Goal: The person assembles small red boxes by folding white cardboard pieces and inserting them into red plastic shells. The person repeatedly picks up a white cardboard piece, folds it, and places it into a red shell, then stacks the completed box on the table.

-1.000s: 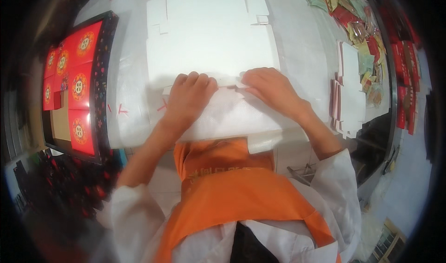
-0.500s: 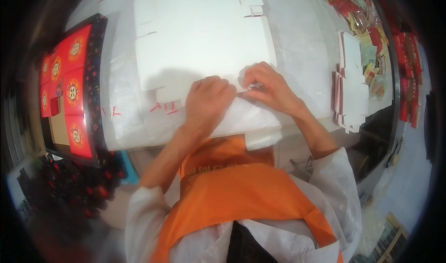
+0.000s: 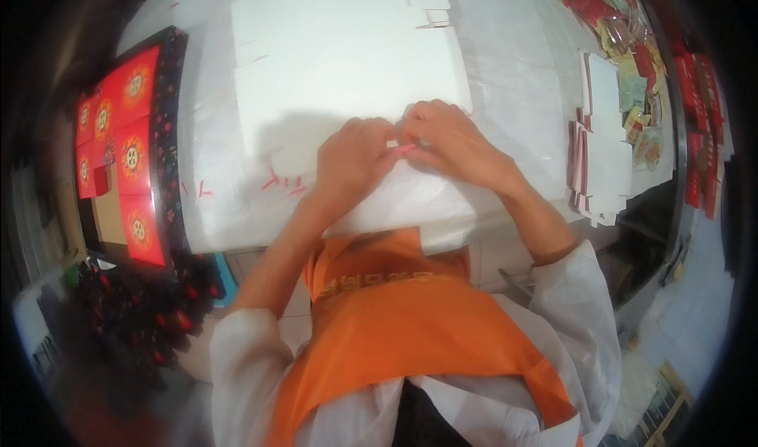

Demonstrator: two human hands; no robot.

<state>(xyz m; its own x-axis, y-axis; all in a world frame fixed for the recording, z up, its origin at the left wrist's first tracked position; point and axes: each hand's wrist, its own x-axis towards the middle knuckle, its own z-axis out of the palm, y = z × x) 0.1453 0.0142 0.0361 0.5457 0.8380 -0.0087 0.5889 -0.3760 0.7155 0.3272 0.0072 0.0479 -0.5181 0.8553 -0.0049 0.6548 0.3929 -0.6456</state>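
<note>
Pinching a strip (image 3: pixel 403 149) between left hand (image 3: pixel 355 161) and right hand (image 3: pixel 456 148), close together in front of the body, above the front part of a white-covered table (image 3: pixel 517 76). Pointing sideways, from one hand toward the other, with its long axis running roughly left to right. Looking narrow, pinkish red and short where exposed; partly covered by the hands, so cannot tell the full length or the shape of either end. Curled inward on both sides and pressed together at the thumbs; cannot tell exactly which fingertips bear on the strip, nor whether touching anything beneath.

Just beyond the hands, lying flat: a white card (image 3: pixel 347 68). Stretching away from the body along its long axis, up to the upper edge of the view. Looking plain, pale and smooth, with notched tabs on the right side and short slits toward the left; shaded at the near left corner.

Scattered on the table beside the left forearm: red scraps (image 3: pixel 272 180). Farther left: a dark, flower-patterned tray (image 3: pixel 166 123) holding red boxes (image 3: pixel 134 159) with round yellow-orange designs. Well to the right: a stack of white cartons (image 3: pixel 604 147) near a heap of mixed packets (image 3: pixel 636 84). Worn below: an orange apron (image 3: pixel 410 328) over white sleeves (image 3: pixel 253 344).
</note>
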